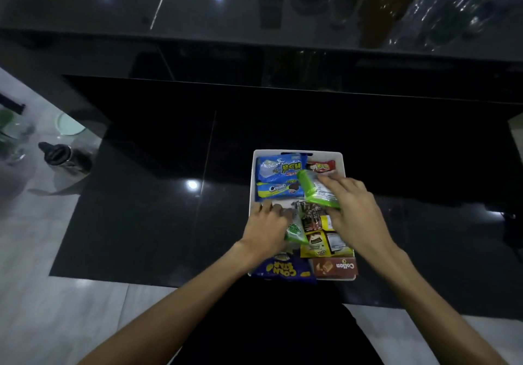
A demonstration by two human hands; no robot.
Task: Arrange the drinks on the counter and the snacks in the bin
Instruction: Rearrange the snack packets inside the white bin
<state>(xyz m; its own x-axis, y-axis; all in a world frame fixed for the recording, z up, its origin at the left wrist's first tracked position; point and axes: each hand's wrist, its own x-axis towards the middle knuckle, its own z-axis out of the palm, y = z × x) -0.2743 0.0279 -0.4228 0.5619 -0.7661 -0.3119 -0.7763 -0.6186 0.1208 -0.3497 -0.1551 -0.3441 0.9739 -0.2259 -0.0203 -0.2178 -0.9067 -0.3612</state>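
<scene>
The right hand (355, 212) grips a green plastic snack pouch (317, 192) over the white rectangular plastic bin (297, 153) on the glossy black table (141, 195); the left hand (266, 227) presses flat on the packets inside, holding nothing. Best to lay the pouch flat into the gap beside the blue biscuit packs (278, 179), keeping the neighbours pinned.

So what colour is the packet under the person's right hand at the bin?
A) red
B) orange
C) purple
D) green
D: the right hand lies on a bright green packet over the white bin, while the left hand rests on other snacks nearer the person.
</scene>
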